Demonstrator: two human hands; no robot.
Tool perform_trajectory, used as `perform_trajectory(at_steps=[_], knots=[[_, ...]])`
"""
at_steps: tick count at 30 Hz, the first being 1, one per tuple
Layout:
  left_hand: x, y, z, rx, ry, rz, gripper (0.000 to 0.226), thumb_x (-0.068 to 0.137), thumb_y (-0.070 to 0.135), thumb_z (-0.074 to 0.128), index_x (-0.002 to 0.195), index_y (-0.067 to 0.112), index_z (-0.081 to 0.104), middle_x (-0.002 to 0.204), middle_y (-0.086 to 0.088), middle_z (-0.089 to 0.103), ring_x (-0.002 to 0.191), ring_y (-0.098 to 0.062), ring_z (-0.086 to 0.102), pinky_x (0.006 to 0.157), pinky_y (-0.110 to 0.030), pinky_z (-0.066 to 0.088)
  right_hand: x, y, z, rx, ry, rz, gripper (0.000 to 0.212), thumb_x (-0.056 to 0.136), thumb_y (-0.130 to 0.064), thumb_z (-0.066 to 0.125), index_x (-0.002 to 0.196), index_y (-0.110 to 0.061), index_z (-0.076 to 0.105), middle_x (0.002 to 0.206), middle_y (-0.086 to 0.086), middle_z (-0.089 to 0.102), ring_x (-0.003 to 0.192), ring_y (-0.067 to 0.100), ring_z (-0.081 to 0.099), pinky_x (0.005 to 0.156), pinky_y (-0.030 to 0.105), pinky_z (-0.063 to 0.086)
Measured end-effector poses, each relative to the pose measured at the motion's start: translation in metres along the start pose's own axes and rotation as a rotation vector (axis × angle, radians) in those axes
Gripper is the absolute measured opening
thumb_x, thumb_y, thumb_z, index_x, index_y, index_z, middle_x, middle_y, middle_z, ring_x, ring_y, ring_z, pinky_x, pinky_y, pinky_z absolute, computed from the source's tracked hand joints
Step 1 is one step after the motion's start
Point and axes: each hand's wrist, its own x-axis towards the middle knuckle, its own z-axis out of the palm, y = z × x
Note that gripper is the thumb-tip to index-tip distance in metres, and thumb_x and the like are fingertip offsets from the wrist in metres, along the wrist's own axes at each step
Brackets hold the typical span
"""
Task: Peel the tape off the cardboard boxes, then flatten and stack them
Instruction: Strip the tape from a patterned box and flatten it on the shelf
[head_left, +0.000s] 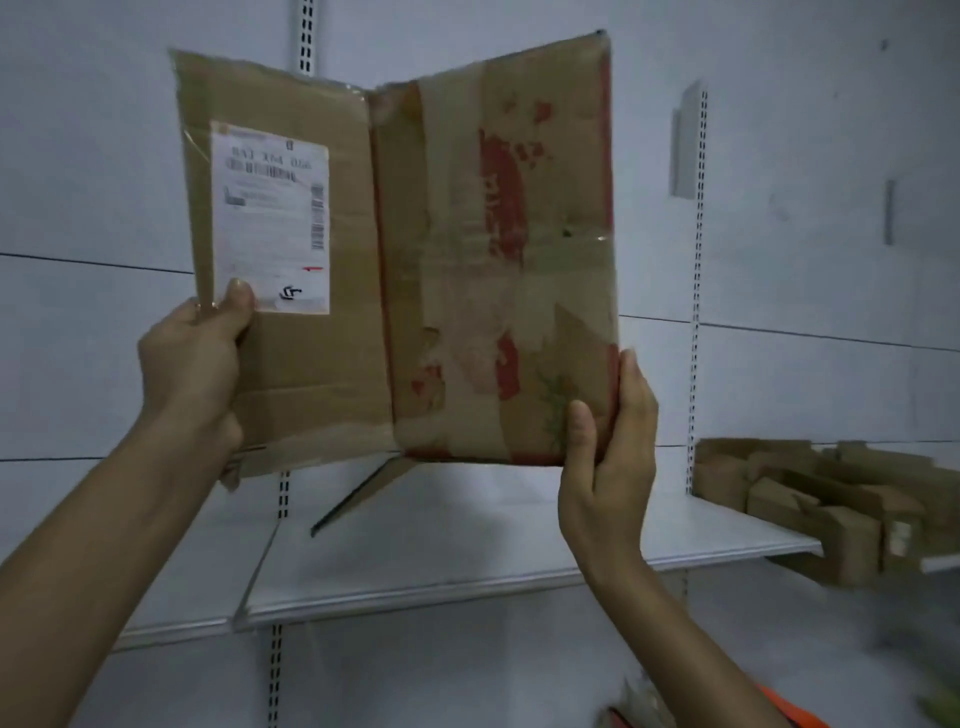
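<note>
Behind everything, a pale wall with slotted metal uprights and a white shelf fixed to it. Held up in the air in front of the wall, above the shelf — a flattened cardboard box, opened like a book into two panels, plain brown on the left, torn red print under glossy tape on the right. Far right, on the next stretch of shelving and well apart from it, a heap of smaller cardboard boxes. Left hand curled round the left panel's lower edge, thumb pressed on the front, fingers hidden behind. Right hand gripping the lower right corner — thumb on the printed face, fingers wrapped round the edge. On the left panel, a white shipping label, its lower corner under the left thumb. Below the fold, a loose flap hanging toward the shelf.
</note>
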Motion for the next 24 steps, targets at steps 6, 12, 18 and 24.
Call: perform_trajectory(at_steps=[6, 12, 18, 24], knots=[[-0.015, -0.021, -0.024, 0.092, -0.060, 0.077, 0.011, 0.092, 0.027, 0.060, 0.084, 0.025, 0.067, 0.076, 0.013, 0.071, 0.069, -0.003, 0.067, 0.062, -0.020, 0.056, -0.043, 0.038, 0.021, 0.029, -0.259, 0.363, 0.067, 0.097, -0.037, 0.045, 0.153, -0.025, 0.009, 0.147, -0.020, 0.024, 0.132, -0.007, 0.025, 0.113, 0.022, 0.028], [-0.058, -0.124, -0.066, 0.203, -0.031, -0.119, 0.015, 0.093, 0.029, 0.057, 0.102, 0.020, 0.065, 0.095, 0.007, 0.068, 0.087, -0.006, 0.063, 0.064, -0.016, 0.053, -0.092, 0.068, 0.037, -0.316, -0.633, 0.258, 0.087, 0.087, -0.064, 0.050, 0.152, -0.031, 0.002, 0.161, 0.010, 0.004, 0.146, 0.029, 0.014, 0.115, 0.048, 0.022], [-0.030, -0.125, -0.054, 0.271, -0.040, -0.091, 0.018, 0.094, 0.032, 0.055, 0.106, 0.021, 0.064, 0.097, 0.008, 0.068, 0.089, -0.008, 0.065, 0.074, -0.023, 0.055, -0.069, 0.058, 0.094, -0.322, -0.659, -0.175, 0.082, 0.086, -0.062, 0.050, 0.152, -0.023, 0.022, 0.160, 0.014, 0.008, 0.148, 0.028, 0.006, 0.117, 0.049, 0.009], [0.009, -0.138, -0.050, 0.263, -0.147, -0.207, 0.017, 0.095, 0.036, 0.053, 0.099, 0.024, 0.064, 0.104, -0.001, 0.071, 0.094, -0.018, 0.067, 0.084, -0.035, 0.055, -0.059, 0.041, 0.151, -0.178, -0.618, -0.220, 0.072, 0.091, -0.057, 0.046, 0.151, -0.022, 0.026, 0.161, 0.010, 0.008, 0.149, 0.024, 0.002, 0.119, 0.048, 0.013]])
